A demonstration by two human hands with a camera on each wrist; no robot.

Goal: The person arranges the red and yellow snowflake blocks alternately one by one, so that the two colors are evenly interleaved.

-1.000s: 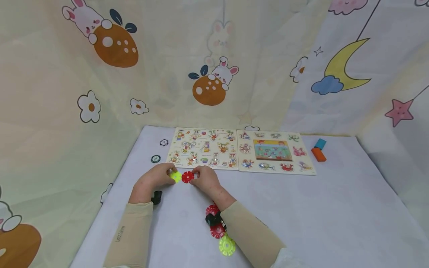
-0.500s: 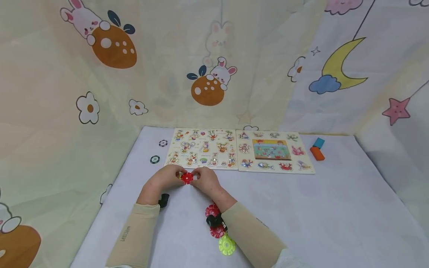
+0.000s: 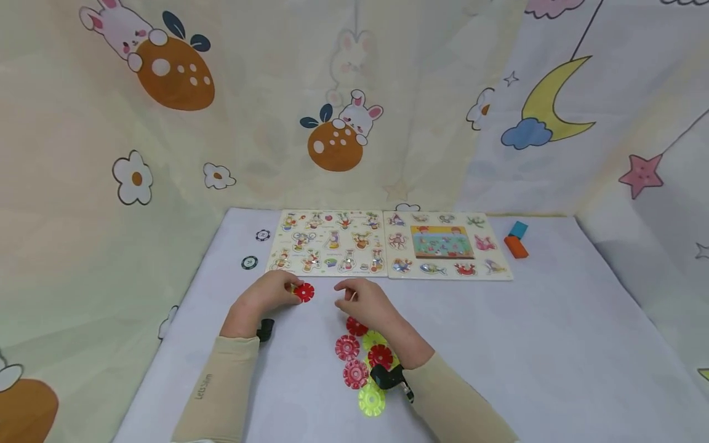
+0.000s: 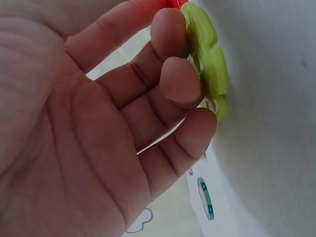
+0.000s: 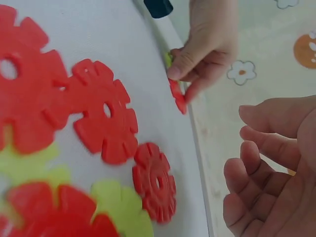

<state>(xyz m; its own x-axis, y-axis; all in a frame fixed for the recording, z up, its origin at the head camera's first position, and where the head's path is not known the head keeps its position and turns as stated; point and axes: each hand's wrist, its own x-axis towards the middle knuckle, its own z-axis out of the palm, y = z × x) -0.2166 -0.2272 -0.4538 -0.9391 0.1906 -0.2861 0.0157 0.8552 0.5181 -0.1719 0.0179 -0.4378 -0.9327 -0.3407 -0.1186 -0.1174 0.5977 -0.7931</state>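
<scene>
My left hand (image 3: 267, 294) pinches a red notched plastic building disc (image 3: 304, 292) between thumb and fingers. A yellow-green notched disc (image 4: 216, 74) lies against the same fingertips in the left wrist view, mostly hidden by the hand in the head view. My right hand (image 3: 370, 303) is apart to the right, holding nothing, its fingers loosely bent with a gap to the thumb. Beneath the right wrist lies a loose group of notched discs: red discs (image 3: 380, 356), pinkish-red discs (image 3: 355, 373) and yellow-green discs (image 3: 372, 399).
Two picture puzzle boards, one with animal characters (image 3: 333, 241) and one with sea creatures (image 3: 442, 242), lie along the back. Two poker chips (image 3: 250, 263) sit at the left. A blue block (image 3: 518, 229) and an orange block (image 3: 516, 247) lie at the right.
The left hand brought the yellow-green disc to the red one, and both discs are now at the left hand. My right hand let go and moved right, toward the disc group.
</scene>
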